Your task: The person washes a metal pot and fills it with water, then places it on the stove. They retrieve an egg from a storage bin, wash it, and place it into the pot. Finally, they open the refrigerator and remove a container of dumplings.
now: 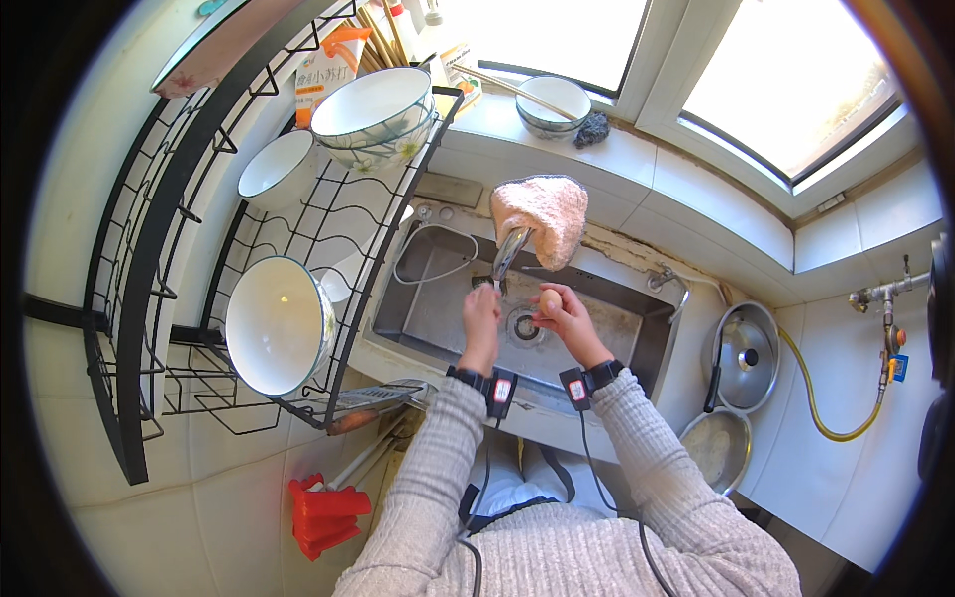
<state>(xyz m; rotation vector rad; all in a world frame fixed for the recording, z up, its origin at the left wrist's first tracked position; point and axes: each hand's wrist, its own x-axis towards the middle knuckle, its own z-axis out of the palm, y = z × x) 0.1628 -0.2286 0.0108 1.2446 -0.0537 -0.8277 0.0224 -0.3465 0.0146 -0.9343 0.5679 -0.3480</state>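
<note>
Over the stainless steel sink, my right hand holds a brown egg between thumb and fingers. My left hand is just left of it, right below the spout of the chrome faucet. Its fingers are curled and partly hidden, so whether anything is in them does not show. A pink towel drapes over the faucet's top. The round drain lies below and between both hands.
A black wire dish rack with white bowls stands on the left. Stacked bowls with chopsticks and a dark scrubber sit on the windowsill. At the right are a lidded pot, a metal pan and a yellow hose.
</note>
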